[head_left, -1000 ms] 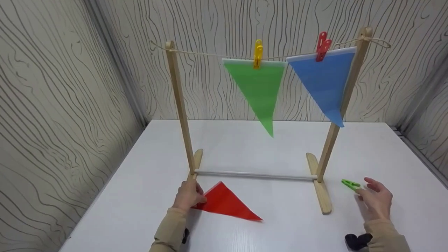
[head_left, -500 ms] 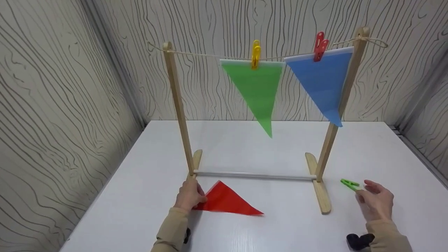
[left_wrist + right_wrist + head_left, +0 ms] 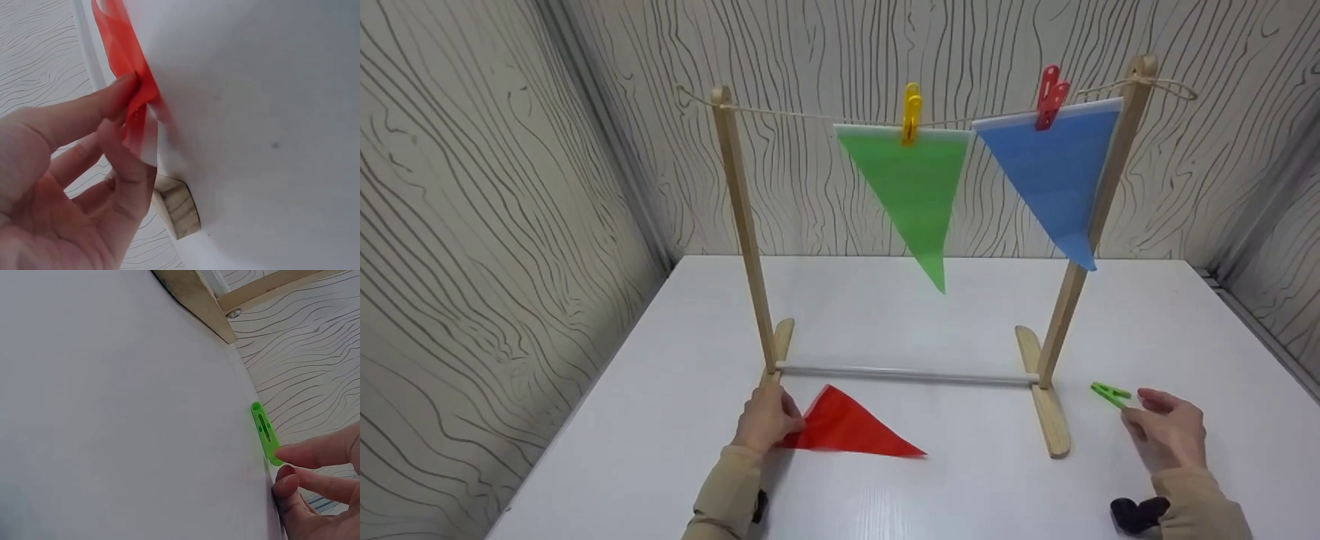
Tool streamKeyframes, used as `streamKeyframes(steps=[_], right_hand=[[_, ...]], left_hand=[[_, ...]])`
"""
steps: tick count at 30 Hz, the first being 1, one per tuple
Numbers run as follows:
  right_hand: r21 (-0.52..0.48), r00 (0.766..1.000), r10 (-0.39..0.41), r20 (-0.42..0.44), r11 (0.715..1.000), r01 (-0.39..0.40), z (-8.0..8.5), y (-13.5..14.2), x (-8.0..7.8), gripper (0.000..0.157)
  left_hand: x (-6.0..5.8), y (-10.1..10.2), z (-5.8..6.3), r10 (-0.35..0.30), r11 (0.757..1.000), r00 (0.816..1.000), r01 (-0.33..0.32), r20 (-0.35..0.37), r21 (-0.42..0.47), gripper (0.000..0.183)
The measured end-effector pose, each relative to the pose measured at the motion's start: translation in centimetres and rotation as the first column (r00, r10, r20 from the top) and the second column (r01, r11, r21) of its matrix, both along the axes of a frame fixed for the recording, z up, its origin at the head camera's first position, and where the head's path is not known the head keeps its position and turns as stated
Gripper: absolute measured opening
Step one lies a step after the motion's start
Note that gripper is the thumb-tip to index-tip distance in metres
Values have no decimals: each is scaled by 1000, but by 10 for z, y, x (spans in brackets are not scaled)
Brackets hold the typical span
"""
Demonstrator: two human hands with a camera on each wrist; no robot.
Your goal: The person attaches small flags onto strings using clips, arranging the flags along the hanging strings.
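white tabletop (image 3: 960, 480) | pale, wavy-grained walls (image 3: 472, 225) | grey corner trim (image 3: 606, 135)

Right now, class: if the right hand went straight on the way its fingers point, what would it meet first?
The right hand, past the clip it holds, would probably meet the right post near its foot; depth is unclear.

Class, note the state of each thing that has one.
Stand: upright
String: stretched across the top
Green flag: hanging
Blue flag: hanging
Yellow peg: clipping green flag to string
Red peg: clipping blue flag to string
Red flag: unclipped, pinched by left hand
Green peg: clipping nothing, touched by right hand
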State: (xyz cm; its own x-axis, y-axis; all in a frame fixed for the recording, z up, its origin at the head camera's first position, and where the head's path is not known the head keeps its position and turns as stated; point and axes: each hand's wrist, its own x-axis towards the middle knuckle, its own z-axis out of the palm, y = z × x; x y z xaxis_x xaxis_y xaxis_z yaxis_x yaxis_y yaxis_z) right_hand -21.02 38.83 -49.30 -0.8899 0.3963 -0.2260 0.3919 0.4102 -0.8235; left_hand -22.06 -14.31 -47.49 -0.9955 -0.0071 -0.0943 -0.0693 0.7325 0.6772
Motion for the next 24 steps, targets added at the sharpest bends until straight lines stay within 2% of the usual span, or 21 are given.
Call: streamKeyframes(steps=[10,17,22,24], right_hand=[[50,998,52,18,997,-53,2,3,-1,67],[86,995,95,23,992,-96,2,4,-3,66],[96,992,120,27,988,-122,1,4,-4,67],[99,992,120,32,988,-122,2,5,-4,67]], left_hand=[[3,-6,5,-38,997,999,37,7,67,5],[7,-10,7,-70,981,997,63,33,183,6],[5,-12,7,-107,977,994,100,27,187,5],[5,-12,7,-99,977,994,89,44,195,6]])
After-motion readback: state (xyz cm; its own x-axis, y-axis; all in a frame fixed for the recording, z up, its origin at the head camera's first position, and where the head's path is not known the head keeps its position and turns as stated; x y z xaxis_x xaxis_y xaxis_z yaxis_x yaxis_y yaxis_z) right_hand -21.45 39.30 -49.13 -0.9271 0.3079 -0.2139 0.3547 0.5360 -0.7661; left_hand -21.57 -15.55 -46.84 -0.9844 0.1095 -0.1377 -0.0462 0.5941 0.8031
